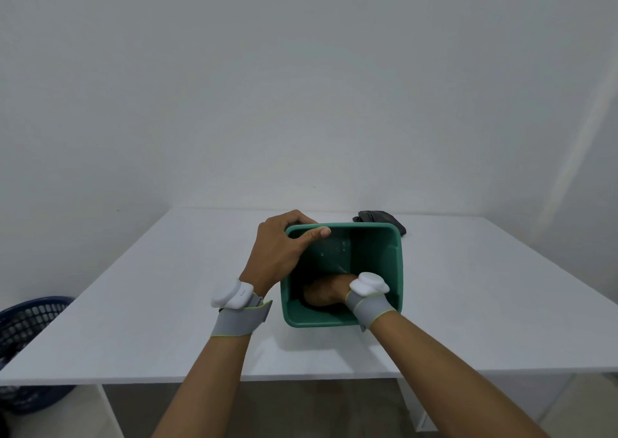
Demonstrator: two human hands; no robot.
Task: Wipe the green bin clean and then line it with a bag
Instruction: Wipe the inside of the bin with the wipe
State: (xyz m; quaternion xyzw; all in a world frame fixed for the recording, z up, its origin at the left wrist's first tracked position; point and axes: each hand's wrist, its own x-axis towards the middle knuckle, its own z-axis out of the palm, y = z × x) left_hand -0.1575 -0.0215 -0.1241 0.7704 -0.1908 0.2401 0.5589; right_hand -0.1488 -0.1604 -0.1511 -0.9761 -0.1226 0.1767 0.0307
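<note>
We locate the green bin (394, 263) upright on the white tabletop (167, 303), near the middle and toward the person's side, with its open mouth facing up. Its rim is rectangular with rounded corners, and its inner walls show small light specks and a pale streak on the far wall.

We see the left hand (277, 253) at the bin's far-left corner. Its thumb lies across the rim and points inward over the opening, while the other fingers (301, 218) curl round the outside of the same corner, so the hand grips the rim.

We see the right hand (326, 292) reaching down inside the bin, low against the near-left part of the interior. Only the back of the hand shows; its fingers are hidden in the dark bottom of the bin, so we cannot tell how far they are closed or whether they hold anything.

Each wrist carries a grey strap with a white rounded device (232, 293) on top.

Behind the bin's far-right corner, a dark folded bag (374, 217) lies on the tabletop, partly hidden by the rim.

At the left edge, below tabletop level, a dark blue laundry basket (30, 324) with perforated sides stands on the floor.
</note>
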